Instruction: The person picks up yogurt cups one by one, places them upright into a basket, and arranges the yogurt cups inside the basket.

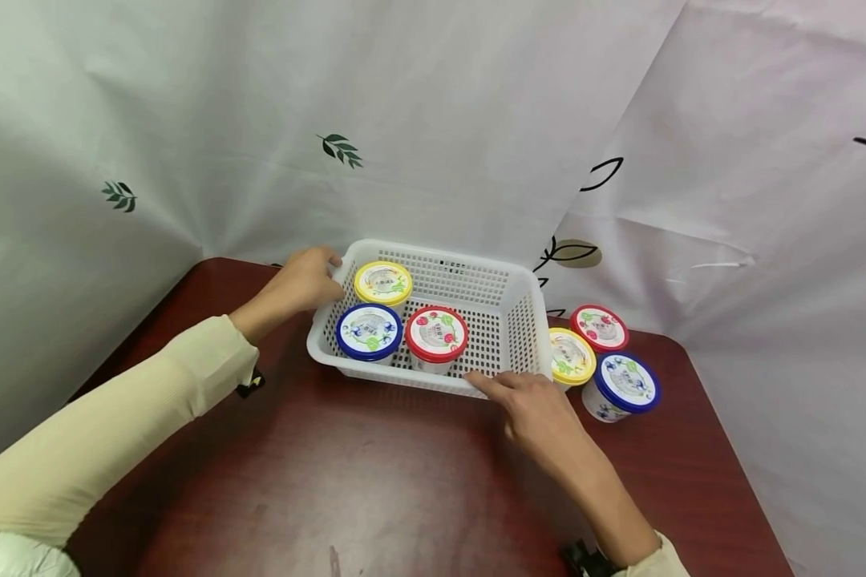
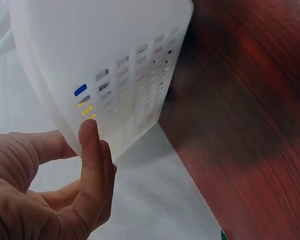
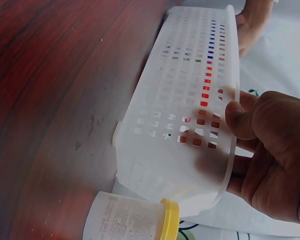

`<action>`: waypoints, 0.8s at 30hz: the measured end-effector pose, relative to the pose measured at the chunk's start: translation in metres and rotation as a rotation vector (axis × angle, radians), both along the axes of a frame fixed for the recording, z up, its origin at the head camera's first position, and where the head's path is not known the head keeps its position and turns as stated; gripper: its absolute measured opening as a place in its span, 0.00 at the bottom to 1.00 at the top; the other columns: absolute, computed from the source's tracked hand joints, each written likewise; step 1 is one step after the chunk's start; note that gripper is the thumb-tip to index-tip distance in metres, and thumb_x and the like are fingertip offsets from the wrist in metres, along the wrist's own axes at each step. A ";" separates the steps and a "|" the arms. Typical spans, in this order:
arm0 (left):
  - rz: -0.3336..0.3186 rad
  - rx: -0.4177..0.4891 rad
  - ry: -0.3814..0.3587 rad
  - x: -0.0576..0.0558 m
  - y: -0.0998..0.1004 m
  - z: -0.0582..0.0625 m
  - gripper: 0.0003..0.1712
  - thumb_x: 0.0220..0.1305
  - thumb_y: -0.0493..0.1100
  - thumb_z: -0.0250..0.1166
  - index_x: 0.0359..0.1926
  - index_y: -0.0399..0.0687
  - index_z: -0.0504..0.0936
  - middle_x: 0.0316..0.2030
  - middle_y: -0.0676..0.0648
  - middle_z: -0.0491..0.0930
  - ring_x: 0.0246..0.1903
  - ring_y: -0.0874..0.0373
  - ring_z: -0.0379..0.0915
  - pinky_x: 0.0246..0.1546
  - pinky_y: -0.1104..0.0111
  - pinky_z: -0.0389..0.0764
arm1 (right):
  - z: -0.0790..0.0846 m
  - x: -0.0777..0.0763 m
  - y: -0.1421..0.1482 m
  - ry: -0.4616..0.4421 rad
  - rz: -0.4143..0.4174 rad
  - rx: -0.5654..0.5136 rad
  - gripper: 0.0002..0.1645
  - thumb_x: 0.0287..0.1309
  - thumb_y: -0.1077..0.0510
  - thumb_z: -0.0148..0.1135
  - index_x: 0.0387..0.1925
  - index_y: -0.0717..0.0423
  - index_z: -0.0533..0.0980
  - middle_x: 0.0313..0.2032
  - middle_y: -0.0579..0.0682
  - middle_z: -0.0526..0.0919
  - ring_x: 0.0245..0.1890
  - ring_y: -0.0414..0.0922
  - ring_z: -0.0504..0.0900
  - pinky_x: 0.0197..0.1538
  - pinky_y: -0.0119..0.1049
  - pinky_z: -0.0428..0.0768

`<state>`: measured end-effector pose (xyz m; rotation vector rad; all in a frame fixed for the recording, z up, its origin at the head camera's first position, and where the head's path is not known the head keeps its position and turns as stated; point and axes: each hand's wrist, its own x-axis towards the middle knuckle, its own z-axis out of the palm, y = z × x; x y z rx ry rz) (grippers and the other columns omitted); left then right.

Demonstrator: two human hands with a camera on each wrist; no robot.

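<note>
A white mesh basket (image 1: 523, 328) is set lengthwise at the far side of a dark red-brown table (image 1: 375, 473), and whether its base is fully rested on the wood cannot be told. It is backed closely by a pale cloth (image 1: 462, 96), on which leaf sprigs are printed, so the space behind it is narrowed. At its right end the way is blocked by a yellow-lidded tub (image 1: 572, 357) stood just beside the wall and partly hidden by the basket. Next to that, a red-lidded tub (image 1: 599, 328) is placed farther back and a blue-lidded tub (image 1: 626, 385) nearer the front, the three being grouped closely. Inside the basket, the left part is taken up by another yellow-lidded tub (image 1: 383, 283) at the back, another blue-lidded tub (image 1: 369, 331) in front of it and another red-lidded tub (image 1: 436, 334) to the right of the blue one; bare mesh floor is shown on the right. In all, one basket and six tubs are counted: three inside, three outside, two of each lid colour. The left end of the basket is gripped at the rim by the left hand (image 1: 299, 280), thumb and fingers closed on it; the front rim near the right corner is clasped by the right hand (image 1: 541, 409), its thumb laid on the outer side.
</note>
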<state>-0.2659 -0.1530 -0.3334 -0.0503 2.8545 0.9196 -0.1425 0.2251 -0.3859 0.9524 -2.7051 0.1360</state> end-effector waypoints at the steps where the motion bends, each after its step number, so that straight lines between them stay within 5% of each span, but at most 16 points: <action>1: 0.006 0.002 -0.006 0.000 0.000 0.001 0.40 0.71 0.37 0.68 0.79 0.27 0.68 0.62 0.24 0.81 0.53 0.37 0.88 0.44 0.52 0.95 | 0.000 0.000 0.000 0.003 0.001 -0.002 0.38 0.59 0.73 0.72 0.67 0.41 0.87 0.45 0.51 0.95 0.42 0.53 0.93 0.49 0.50 0.91; 10: 0.039 0.132 -0.087 -0.003 -0.001 0.005 0.39 0.69 0.33 0.70 0.77 0.27 0.68 0.62 0.22 0.79 0.51 0.31 0.92 0.37 0.52 0.96 | 0.000 0.001 0.000 0.021 0.012 -0.016 0.39 0.57 0.74 0.71 0.66 0.42 0.88 0.43 0.50 0.94 0.39 0.51 0.91 0.47 0.49 0.90; 24: 0.062 0.174 -0.123 -0.006 0.001 0.006 0.40 0.69 0.31 0.73 0.78 0.28 0.67 0.59 0.22 0.81 0.46 0.33 0.93 0.33 0.53 0.95 | -0.001 0.002 0.001 0.021 0.001 -0.018 0.37 0.60 0.72 0.73 0.67 0.42 0.87 0.44 0.51 0.94 0.41 0.53 0.92 0.47 0.50 0.91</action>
